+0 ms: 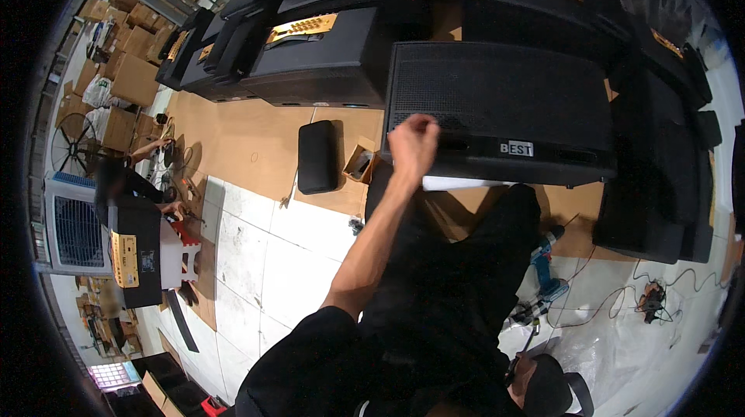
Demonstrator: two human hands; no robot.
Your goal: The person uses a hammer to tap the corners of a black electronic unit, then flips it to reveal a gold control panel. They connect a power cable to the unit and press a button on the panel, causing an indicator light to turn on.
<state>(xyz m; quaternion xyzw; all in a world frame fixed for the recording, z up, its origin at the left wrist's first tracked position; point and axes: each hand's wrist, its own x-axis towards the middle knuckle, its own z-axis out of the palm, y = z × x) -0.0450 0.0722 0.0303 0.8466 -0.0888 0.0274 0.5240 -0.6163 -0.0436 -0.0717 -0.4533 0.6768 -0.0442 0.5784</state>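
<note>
In front of me a large black speaker cabinet lies with its mesh grille facing up and a small light label on its near edge. My left hand is over the left end of the grille, its fingers curled together in a pinch. Whatever they hold, if anything, is too small to make out. At the lower right, a patch of skin beside dark cloth seems to be part of my right arm or hand; its fingers are hidden. A dark thin tool is close to it.
Several black speakers with gold panels, such as this one, stand beyond. A black padded case and an open carton lie on cardboard to the left. A teal cordless drill and cables are at right. A co-worker works far left.
</note>
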